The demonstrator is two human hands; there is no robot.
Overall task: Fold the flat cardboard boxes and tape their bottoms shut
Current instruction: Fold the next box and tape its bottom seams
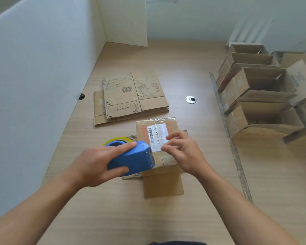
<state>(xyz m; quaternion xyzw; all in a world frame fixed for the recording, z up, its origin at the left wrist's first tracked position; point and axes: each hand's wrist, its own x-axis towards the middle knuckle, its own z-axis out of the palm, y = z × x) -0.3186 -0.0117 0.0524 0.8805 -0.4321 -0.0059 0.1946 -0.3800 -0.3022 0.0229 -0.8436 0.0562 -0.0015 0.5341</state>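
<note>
A small cardboard box (171, 160) stands bottom-up in the middle of the wooden table, with a white barcode label on its top face and its lower flaps spread on the table. My left hand (94, 165) grips a blue tape dispenser (131, 159) holding a yellowish tape roll; the dispenser's front edge is against the box's left near edge. My right hand (182, 152) rests on the box top, fingertips pressing near the label. A stack of flat cardboard boxes (131, 98) lies behind it.
Several folded open boxes (258, 101) stand in a row at the right, behind a long strip (231, 142) lying on the table. A round metal cable grommet (191, 99) sits mid-table. White partition walls (42, 68) close off the left and back.
</note>
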